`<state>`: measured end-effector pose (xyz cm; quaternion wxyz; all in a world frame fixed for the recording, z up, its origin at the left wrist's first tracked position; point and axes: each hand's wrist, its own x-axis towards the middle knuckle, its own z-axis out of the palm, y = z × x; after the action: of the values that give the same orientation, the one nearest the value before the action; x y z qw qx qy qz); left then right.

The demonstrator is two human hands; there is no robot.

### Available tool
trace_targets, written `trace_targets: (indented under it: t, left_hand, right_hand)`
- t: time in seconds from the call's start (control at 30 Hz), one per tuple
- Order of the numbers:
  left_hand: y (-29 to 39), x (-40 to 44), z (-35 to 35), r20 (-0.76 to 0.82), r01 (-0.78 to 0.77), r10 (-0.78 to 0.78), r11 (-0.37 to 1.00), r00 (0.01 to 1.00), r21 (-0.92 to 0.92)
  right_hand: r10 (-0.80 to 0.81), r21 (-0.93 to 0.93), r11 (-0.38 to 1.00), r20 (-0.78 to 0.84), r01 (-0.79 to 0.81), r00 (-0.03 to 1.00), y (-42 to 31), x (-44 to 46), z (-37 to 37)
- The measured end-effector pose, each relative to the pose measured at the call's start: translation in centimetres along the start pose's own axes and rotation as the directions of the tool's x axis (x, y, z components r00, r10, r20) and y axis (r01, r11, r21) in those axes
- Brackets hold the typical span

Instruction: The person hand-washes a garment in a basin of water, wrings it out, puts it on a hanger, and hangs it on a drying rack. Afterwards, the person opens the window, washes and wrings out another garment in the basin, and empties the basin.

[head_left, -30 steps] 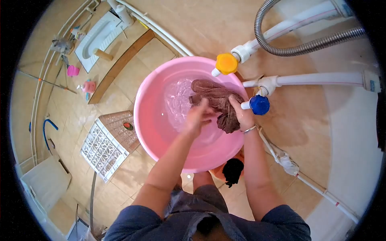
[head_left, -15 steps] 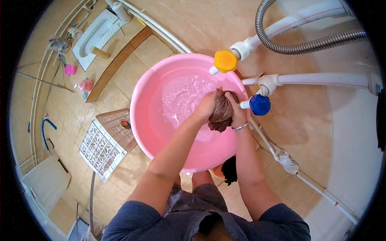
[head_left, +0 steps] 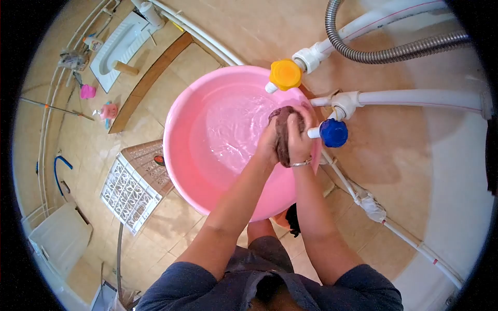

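A wet, bunched brown cloth [head_left: 282, 136] is pressed between my two hands above the right side of a large pink basin [head_left: 179, 179]. My left hand [head_left: 267, 143] grips the cloth from its left side. On the other side, my right hand [head_left: 300, 139] has its fingers wrapped round it, with a bracelet at the wrist. Rippling water [head_left: 233, 127] lies in the basin below. Close to my right hand is a tap with a blue knob [head_left: 333, 133]; another tap with a yellow knob [head_left: 286, 74] overhangs the basin's far rim.
White pipes [head_left: 415, 99] and a flexible metal hose [head_left: 394, 56] run along the wall at right. A white plastic crate [head_left: 129, 192] stands left of the basin. Farther back are a squat toilet [head_left: 116, 52] and a pink bottle [head_left: 108, 111]. Dark cloth [head_left: 293, 220] hangs below the basin.
My hands have closed more tightly round the cloth, squeezing it into a smaller bundle and hiding its hanging lower end. The right hand's fingers now reach farther over it.
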<state>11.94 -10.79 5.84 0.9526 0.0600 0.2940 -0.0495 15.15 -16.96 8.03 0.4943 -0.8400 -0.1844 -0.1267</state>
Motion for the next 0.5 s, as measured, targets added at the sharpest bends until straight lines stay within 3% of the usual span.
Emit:
trace_targets:
  t: [0.03,0.13,0.23,0.3,0.37,0.43,0.47,0.5]
  left_hand:
    - [0.2,-0.5,0.6,-0.072,-0.032,0.038,0.996,0.997,0.084]
    - [0.3,1.3,-0.9,-0.027,-0.081,0.090,0.968,0.996,0.238]
    - [0.4,1.4,-0.1,-0.109,-0.164,0.224,0.903,0.969,0.397]
    - [0.7,1.4,-0.5,-0.049,-0.193,0.291,0.741,0.955,0.643]
    - [0.6,1.4,-0.2,-0.076,-0.211,0.312,0.783,0.947,0.585]
    - [0.8,1.4,-0.4,-0.144,-0.116,0.297,0.707,0.944,0.698]
    - [0.7,1.3,-0.4,-0.143,-0.117,0.297,0.706,0.944,0.698]
    - [0.6,1.0,-0.3,-0.162,-0.120,0.295,0.744,0.942,0.657]
  right_hand:
    - [0.053,0.084,0.995,0.049,-0.057,0.997,-1.4,-0.3,-0.3]
    - [0.050,0.137,0.988,0.106,-0.065,0.993,-1.7,-1.3,-0.5]
    - [0.174,0.245,0.955,-0.015,-0.165,0.985,-1.3,-1.2,0.4]
    - [0.318,0.219,0.934,-0.144,-0.283,0.937,-1.1,-1.2,1.0]
    - [0.348,0.208,0.924,-0.115,-0.320,0.930,-1.2,-0.9,0.7]
    - [0.499,0.364,0.809,-0.010,-0.461,0.867,-1.1,-0.6,0.8]
    - [0.498,0.365,0.809,-0.011,-0.460,0.867,-1.1,-0.2,0.5]
    - [0.556,0.242,0.785,0.134,-0.571,0.821,-1.9,0.8,-0.1]
